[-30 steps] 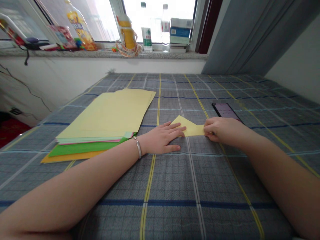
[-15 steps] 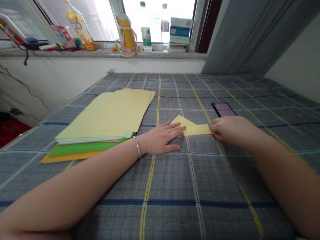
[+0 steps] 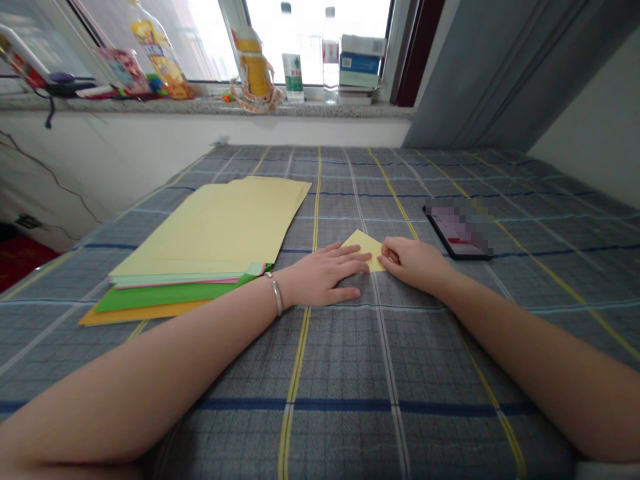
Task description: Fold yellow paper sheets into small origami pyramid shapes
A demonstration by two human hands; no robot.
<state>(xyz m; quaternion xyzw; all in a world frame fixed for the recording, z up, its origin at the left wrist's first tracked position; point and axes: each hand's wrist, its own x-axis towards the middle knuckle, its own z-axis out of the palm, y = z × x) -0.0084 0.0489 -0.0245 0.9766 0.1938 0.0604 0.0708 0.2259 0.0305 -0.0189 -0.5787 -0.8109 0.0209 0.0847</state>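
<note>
A folded piece of yellow paper lies on the plaid cloth, its peak pointing away from me. My left hand rests flat over the paper's left part, fingers stretched out and a silver bangle at the wrist. At the paper's right side is my right hand, closed, with thumb and curled fingers on the paper near the crease. It hides the paper's narrow right end.
A stack of coloured paper, yellow on top, lies to the left. A phone lies beyond my right hand. Bottles, including an orange-labelled bottle, and boxes stand on the windowsill.
My right hand has moved left along the paper, from its narrow right end to near the peak. More of the phone now shows. The left hand has stayed in place.
</note>
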